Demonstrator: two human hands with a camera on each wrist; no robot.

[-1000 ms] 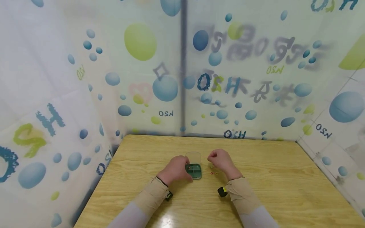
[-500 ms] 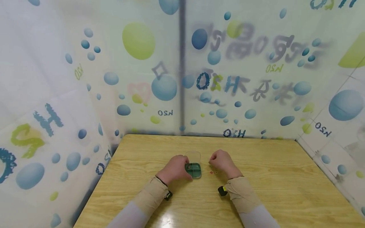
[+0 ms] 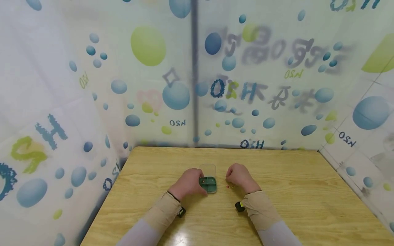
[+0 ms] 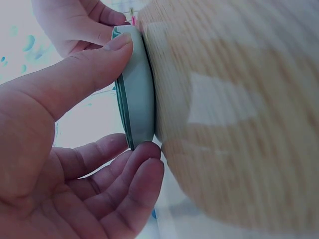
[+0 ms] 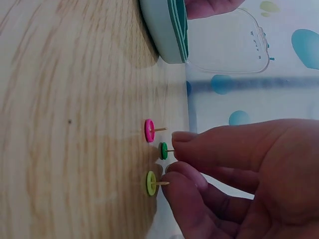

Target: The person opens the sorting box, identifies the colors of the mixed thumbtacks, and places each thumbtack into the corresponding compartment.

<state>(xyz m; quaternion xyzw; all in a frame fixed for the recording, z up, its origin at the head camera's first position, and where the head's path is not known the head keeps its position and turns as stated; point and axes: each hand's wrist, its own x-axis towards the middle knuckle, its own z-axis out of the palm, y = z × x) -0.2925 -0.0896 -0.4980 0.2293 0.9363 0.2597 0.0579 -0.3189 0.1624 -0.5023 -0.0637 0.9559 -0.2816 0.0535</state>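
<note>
A small green pill box (image 3: 211, 185) with several compartments stands on the table, its clear lid (image 5: 228, 42) swung back. A tiny reddish item lies in its far left compartment. My left hand (image 3: 188, 183) grips the box by its sides, with the thumb (image 4: 119, 42) on one edge and fingertips at the opposite one. Three thumbtacks sit point-up to the right: pink (image 5: 150, 130), green (image 5: 164, 151) and yellow (image 5: 151, 183). My right hand (image 3: 241, 177) is at the green tack, its thumb and fingers apart around the pin. Whether they touch it is unclear.
The wooden table (image 3: 292, 191) extends around both hands. Behind it hangs a printed curtain (image 3: 261, 85), with more patterned sheeting along the left and right sides. A small dark speck (image 5: 70, 121) marks the tabletop.
My right hand has come down slightly toward the table, over the farthest tack, which shows in the oldest head view. My left hand keeps its grip on the pill box.
</note>
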